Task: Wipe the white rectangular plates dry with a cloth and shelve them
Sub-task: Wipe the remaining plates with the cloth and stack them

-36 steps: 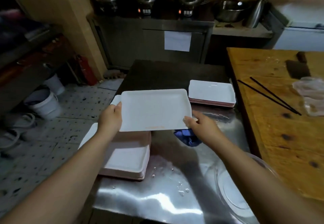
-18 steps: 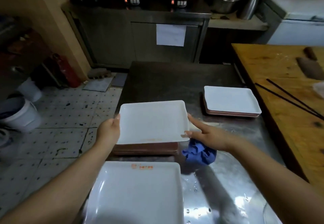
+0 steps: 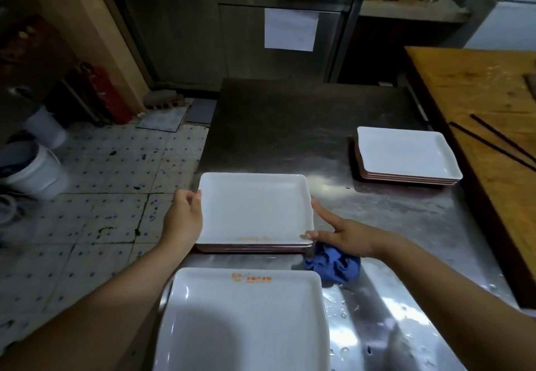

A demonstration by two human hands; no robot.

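Top white rectangular plate (image 3: 255, 208) sits on a low stack near the left edge of the stainless steel table (image 3: 290, 126). Left hand (image 3: 184, 218) curls its fingers round the plate's left rim. Right hand (image 3: 343, 235) touches the right rim with fingers straight, while a crumpled blue cloth (image 3: 333, 266) lies beneath that hand.

Single head-worn view, wide-angle, pitched forward and down over the steel counter (image 3: 290, 126). Close in: the counter's near edge runs off the bottom of frame. Beyond its far end, a cabinet (image 3: 232, 36); left of it, tiled floor (image 3: 116, 167).
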